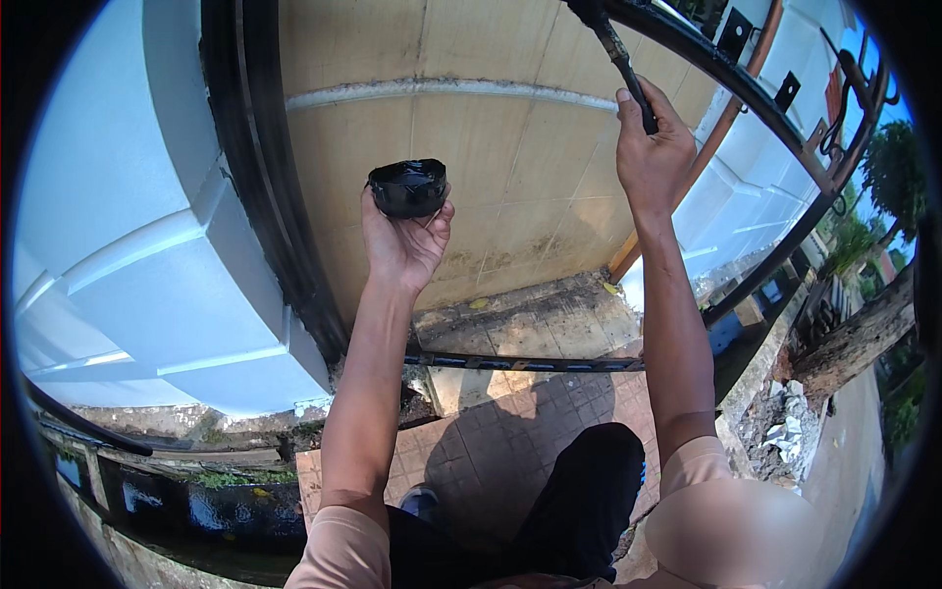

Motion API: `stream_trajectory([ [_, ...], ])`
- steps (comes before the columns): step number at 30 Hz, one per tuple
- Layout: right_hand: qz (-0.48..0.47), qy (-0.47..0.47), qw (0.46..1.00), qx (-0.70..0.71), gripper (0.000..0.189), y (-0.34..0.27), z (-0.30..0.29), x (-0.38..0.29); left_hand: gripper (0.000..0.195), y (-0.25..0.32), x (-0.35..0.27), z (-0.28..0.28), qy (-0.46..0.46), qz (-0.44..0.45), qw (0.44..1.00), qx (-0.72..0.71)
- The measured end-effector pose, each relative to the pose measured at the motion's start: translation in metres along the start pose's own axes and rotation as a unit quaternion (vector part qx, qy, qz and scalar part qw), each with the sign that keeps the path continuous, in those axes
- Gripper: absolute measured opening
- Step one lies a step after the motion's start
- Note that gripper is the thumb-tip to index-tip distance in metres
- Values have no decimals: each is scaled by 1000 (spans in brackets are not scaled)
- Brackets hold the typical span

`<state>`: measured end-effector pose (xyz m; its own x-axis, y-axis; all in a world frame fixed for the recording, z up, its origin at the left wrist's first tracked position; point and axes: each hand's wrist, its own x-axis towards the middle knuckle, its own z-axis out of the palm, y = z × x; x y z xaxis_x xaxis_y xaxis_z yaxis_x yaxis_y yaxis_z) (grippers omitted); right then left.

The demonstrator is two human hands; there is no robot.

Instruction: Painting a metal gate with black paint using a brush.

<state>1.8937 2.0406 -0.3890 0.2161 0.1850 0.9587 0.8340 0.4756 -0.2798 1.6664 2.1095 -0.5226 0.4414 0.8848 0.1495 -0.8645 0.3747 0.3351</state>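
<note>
My left hand holds up a small cup of glossy black paint, its fingers curled around the sides and base. Raised at the upper right, my right hand grips the dark handle of a paintbrush. The bristles are black and point up at the frame's top, close to a black metal rail; whether they touch it I cannot tell. Behind both hands stands a beige tiled wall.
Black metal posts rise beside a white-blue pillar at left. A low black bar crosses above the tiled paving. A water-filled ditch lies lower left; a tree trunk leans at right.
</note>
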Motion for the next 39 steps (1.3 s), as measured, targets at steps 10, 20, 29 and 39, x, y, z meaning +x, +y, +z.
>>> stream_trajectory([
  [10, -3, 43, 997, -64, 24, 13, -10, -12, 64, 4, -1, -1, 3, -5, 1000, -17],
  [20, -197, -96, 975, -37, 20, -88, 119, -4, 64, 23, -9, 1, 15, 39, 999, -5],
  [29, -127, 8, 992, 6, 21, -90, 136, -17, 64, 31, -17, -1, 9, 38, 999, 4],
  [39, -138, -47, 989, -13, 18, -122, 150, -14, 67, 45, -27, -4, 48, 39, 998, 14],
])
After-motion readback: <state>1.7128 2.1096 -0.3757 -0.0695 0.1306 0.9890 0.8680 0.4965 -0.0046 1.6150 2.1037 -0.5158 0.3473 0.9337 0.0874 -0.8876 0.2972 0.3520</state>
